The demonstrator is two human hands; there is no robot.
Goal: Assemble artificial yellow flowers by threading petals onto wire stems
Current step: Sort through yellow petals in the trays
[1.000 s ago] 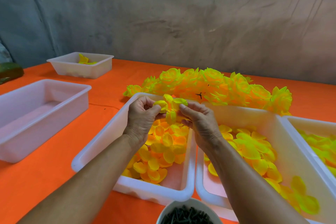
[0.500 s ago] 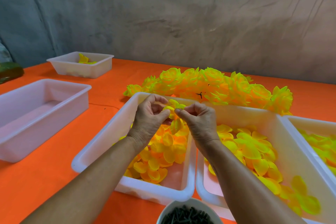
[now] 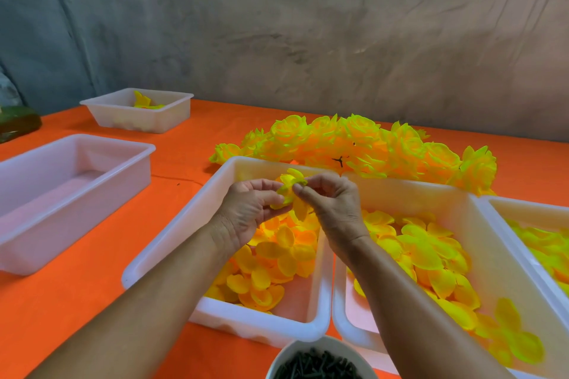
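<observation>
Both hands meet above the far end of the middle tray (image 3: 172, 243), pinching one small cluster of yellow petals (image 3: 292, 188) between them. The left hand (image 3: 249, 212) has its thumb and forefinger closed on the cluster's lower left edge, the other fingers curled loosely behind; the right hand (image 3: 335, 209) nips the cluster's top right edge with its fingertips (image 3: 300, 192), knuckles raised. Compared with half a second ago, the hands sit slightly closer together and the petal piece stands a little more upright between them, one lobe hanging down toward the loose petals (image 3: 277, 258) lying in the tray below. A second ago the cluster was spread wider across both thumbs; now it is bunched tighter. No wire stem can be made out inside the grip. To the right, a second tray (image 3: 480, 243) holds greener-yellow petals, and a third tray (image 3: 523, 209) shows at the frame edge. Finished flowers (image 3: 369, 148) lie heaped on the orange worktop (image 3: 92, 301) behind the trays. A bowl of dark pieces (image 3: 317, 366) sits at the near edge, unchanged.
</observation>
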